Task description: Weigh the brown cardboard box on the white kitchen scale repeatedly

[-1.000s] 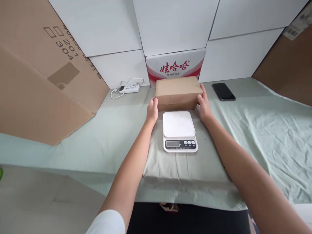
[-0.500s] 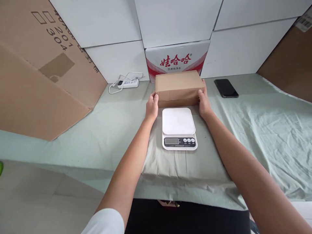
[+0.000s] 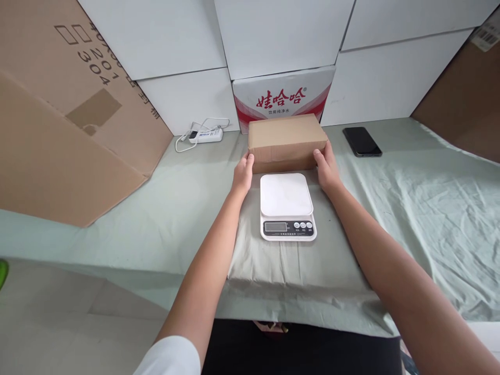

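Observation:
A brown cardboard box (image 3: 287, 138) sits just behind a white kitchen scale (image 3: 286, 195), in the middle of the cloth-covered table. My left hand (image 3: 244, 171) grips the box's left end, thumb on the front corner and the other fingers mostly hidden. At the right end, my right hand (image 3: 326, 165) holds it the same way, its thumb on the front face. Between my forearms lies the scale, its plate bare and its display blank. Neither hand touches the scale.
Behind the box stands a red and white carton (image 3: 281, 96) against white panels. A black phone (image 3: 362, 141) lies at right, a white power strip with a cable (image 3: 205, 135) at left. Large cardboard sheets (image 3: 78, 156) flank the table. Green cloth (image 3: 156, 229) covers the tabletop.
My right hand has shifted slightly inward along the box's front right edge, its thumb now further onto the front face. The box and scale stay in nearly the same place.

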### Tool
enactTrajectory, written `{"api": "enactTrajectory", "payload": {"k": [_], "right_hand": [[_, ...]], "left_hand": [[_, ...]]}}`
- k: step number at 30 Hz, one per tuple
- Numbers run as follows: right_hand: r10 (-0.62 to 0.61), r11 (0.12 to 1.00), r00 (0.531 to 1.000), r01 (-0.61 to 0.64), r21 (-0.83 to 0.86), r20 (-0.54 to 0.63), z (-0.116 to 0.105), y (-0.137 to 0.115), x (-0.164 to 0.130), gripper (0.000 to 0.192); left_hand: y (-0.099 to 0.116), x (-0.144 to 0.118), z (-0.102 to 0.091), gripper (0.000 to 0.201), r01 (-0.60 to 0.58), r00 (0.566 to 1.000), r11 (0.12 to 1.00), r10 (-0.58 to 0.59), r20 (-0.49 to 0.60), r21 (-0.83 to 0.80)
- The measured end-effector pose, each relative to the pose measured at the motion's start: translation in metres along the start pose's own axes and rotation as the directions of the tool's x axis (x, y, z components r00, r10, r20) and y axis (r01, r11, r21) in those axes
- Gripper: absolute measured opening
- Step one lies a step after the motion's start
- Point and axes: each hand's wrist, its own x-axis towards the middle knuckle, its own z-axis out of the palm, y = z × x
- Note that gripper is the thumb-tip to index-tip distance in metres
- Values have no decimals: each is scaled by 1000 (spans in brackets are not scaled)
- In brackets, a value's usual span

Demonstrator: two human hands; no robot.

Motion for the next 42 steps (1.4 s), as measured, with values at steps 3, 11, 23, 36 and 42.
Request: {"api": "enactTrajectory", "payload": {"k": [3,11,23,36,42], "right_hand": [[17,1000,1000,-17,5,-2,1,-1,0,109],[-122,992,991,123,15,-56,-3,-32,-8,115],[-258,966,966,257,-24,-21,-50,-61,-121,106],[-176,984,980,179,25,-89,-42,-74,-133,92],[-116,978,986,135,162,-120,-54,-67,-136,79]], "left_hand": [[7,-1,1,83,86,996,996,-86,5,-13],[46,-13,-4,75,-20,999,1000,20,-29,2],[99,-138,-52,74,-1,987,1000,-2,160,19],[97,-148,-51,80,-5,991,999,1,133,34],[100,-145,-57,84,53,996,994,-45,76,-96]]}}
